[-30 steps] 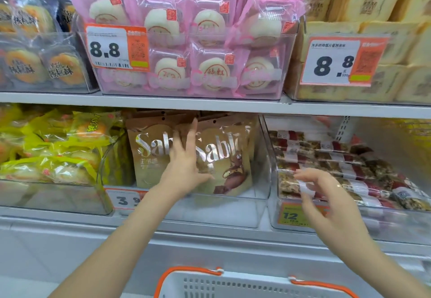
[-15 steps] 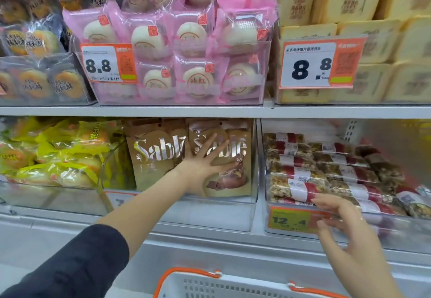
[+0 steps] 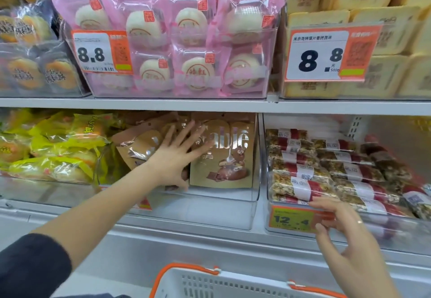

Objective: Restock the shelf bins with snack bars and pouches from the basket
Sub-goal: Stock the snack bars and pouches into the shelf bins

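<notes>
While stocked: shelf (image 3: 210, 105) w/ bins (image 3: 254, 195).

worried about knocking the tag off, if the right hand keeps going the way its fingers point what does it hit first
Most likely the orange 12.4 price tag on the clear plastic bin of red-wrapped snack bars; the right hand has fingertips at that front wall already, though actual contact is unclear.

White metal store shelving (image 3: 210, 104) filled the view in two tiers. Even, diffuse light fell across it. Orange price tags (image 3: 331, 52) fronted the upper tier.
</notes>
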`<state>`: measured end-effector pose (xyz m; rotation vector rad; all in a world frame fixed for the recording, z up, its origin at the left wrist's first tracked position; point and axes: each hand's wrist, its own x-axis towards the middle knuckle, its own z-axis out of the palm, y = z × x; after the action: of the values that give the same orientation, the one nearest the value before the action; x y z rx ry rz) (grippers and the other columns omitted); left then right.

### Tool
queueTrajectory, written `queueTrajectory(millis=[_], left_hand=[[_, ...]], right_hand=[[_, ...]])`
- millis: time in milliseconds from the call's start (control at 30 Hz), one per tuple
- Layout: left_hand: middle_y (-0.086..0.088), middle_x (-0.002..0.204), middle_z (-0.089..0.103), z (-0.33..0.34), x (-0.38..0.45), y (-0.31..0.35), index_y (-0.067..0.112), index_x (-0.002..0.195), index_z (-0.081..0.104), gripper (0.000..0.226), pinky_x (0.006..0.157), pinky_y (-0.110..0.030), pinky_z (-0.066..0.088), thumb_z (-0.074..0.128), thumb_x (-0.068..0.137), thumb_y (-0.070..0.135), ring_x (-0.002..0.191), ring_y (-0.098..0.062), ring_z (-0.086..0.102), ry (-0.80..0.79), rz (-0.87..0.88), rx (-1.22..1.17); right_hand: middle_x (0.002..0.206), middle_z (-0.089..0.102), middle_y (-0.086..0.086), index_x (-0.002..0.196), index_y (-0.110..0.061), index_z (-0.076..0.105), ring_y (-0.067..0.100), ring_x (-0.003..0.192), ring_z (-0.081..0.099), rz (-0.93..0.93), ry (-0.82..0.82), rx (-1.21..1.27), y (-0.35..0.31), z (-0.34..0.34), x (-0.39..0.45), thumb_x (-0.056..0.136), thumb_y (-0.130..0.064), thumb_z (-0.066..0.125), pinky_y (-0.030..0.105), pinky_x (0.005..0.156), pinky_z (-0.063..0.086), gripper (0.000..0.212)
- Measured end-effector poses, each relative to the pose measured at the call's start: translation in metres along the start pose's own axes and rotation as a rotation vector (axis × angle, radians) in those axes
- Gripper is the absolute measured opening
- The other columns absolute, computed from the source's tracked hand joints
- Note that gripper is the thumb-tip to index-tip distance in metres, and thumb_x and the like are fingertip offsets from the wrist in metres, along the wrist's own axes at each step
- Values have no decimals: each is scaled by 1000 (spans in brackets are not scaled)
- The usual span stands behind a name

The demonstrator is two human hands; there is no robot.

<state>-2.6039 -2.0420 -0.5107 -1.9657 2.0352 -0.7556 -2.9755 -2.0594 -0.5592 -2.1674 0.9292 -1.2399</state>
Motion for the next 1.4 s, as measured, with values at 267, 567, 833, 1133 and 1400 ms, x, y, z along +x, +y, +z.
queueTrajectory(millis=[267,567,833,1133,1400], left_hand=[[-31,152,9,-17,-77,-27,19,152,11,131,109,-59,20,90,49,42,139,-50,5,163,-697,-258],[-14,95,69,-35,-67,-67,8,99,63,24,69,-41,48,69,75,6,94,-38,59,213,-794,-465],[-19,99,66,-32,-42,-93,8,103,63,22,73,-41,50,67,82,14,95,-38,59,98,-723,-323],[-18,153,25,-23,-45,-38,21,149,24,106,104,-50,36,76,63,56,129,-46,33,125,-211,-107],[2,150,-35,-8,15,-22,46,140,-26,131,101,-73,-15,77,59,59,136,-27,-37,-278,423,247]], right_hand=[[107,52,-27,102,-49,53,4,94,57,8,-4,23,-2,0,-3,78,15,59,13,84,43,69],[112,53,-27,101,-49,54,2,94,59,21,-14,33,-2,0,-5,79,16,59,7,84,42,69],[117,50,-32,98,-51,53,-8,100,54,5,16,2,2,3,-5,75,19,60,6,85,42,73],[117,48,-32,99,-50,54,-1,106,50,-22,7,-24,9,6,-4,74,18,61,4,85,41,72],[127,45,-29,107,-54,48,-4,103,48,-137,19,-118,12,7,-2,78,-27,43,1,88,33,40]])
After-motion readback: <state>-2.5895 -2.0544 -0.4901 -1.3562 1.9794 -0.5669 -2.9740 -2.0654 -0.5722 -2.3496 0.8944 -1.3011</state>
